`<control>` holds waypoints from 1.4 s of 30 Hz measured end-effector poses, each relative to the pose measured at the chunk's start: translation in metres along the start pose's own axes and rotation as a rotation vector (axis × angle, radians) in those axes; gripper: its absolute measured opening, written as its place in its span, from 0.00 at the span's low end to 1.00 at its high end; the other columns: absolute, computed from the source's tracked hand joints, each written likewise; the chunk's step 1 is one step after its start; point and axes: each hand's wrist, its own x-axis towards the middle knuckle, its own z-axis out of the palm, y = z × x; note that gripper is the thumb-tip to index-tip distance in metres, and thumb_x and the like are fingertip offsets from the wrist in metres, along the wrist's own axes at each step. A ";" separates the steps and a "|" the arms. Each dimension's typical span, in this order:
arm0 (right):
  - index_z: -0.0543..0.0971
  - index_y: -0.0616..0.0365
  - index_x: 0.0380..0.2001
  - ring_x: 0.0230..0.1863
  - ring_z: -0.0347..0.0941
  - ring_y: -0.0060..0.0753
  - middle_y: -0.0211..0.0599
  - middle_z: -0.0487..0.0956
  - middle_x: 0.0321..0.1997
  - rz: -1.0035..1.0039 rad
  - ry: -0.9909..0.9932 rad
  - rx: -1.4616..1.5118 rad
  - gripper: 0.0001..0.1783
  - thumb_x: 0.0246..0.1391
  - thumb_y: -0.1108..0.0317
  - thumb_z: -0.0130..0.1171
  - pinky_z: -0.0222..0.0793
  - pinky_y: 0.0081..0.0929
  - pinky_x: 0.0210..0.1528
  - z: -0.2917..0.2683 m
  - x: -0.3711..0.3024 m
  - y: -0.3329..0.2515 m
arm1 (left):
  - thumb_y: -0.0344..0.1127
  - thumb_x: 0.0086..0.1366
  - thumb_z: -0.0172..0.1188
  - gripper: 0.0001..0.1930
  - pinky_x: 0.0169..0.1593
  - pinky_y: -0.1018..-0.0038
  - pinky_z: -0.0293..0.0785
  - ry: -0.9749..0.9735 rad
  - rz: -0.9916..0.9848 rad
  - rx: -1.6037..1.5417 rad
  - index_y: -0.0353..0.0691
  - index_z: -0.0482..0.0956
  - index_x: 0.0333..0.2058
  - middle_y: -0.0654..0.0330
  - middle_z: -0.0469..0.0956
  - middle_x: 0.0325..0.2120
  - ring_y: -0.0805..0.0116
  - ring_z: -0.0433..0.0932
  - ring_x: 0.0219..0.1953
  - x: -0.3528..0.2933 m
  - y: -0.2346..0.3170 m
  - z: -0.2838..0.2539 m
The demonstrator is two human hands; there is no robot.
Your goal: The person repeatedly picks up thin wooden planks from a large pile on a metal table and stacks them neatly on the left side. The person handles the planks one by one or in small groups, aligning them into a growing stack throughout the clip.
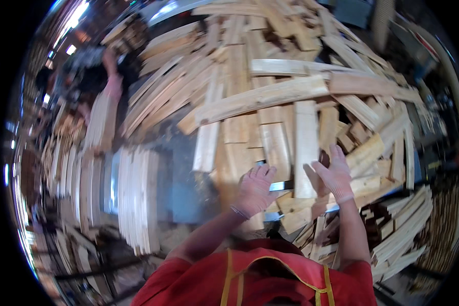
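My left hand [255, 189], in a pale pinkish glove, is over the near ends of several light wooden boards [235, 158], fingers forward and lying fairly flat; I cannot tell how firmly it touches them. Beside it a shiny bluish strip [280, 185] shows between the boards. My right hand [336, 176], gloved alike, is open with thumb and fingers apart, just right of a pale upright-lying board [305, 153]. Its shadow falls on that board and the wood around it. Neither hand grips anything that I can see.
A large loose heap of boards [262, 97] spreads over the grey metal table [181, 173]. At the left stands a neat board stack [137, 199]. Beyond it, another person's gloved hand [115, 86] holds a bundle of boards [101, 122]. More wood [403, 234] lies low at the right.
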 end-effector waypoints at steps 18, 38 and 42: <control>0.75 0.62 0.57 0.56 0.78 0.46 0.42 0.80 0.51 0.632 -0.682 1.483 0.31 0.47 0.81 0.64 0.77 0.48 0.66 0.296 -0.251 -0.245 | 0.47 0.61 0.70 0.36 0.70 0.54 0.65 0.685 -1.235 -0.052 0.38 0.74 0.65 0.44 0.68 0.69 0.44 0.69 0.69 -0.522 -0.257 -0.050; 0.61 0.67 0.74 0.49 0.74 0.28 0.41 0.77 0.61 -0.060 -0.957 0.615 0.50 0.61 0.48 0.70 0.73 0.26 0.53 0.415 -0.133 -0.423 | 0.55 0.69 0.64 0.19 0.38 0.66 0.74 0.726 -1.380 -1.695 0.44 0.81 0.29 0.66 0.77 0.26 0.71 0.75 0.28 -0.524 -0.274 -0.005; 0.61 0.61 0.76 0.64 0.73 0.36 0.45 0.76 0.67 -0.001 -1.114 0.559 0.47 0.63 0.50 0.69 0.67 0.28 0.67 0.391 -0.094 -0.415 | 0.58 0.66 0.66 0.37 0.56 0.61 0.80 -0.288 -1.331 -0.806 0.31 0.78 0.62 0.43 0.87 0.48 0.52 0.87 0.52 -0.481 -0.284 -0.102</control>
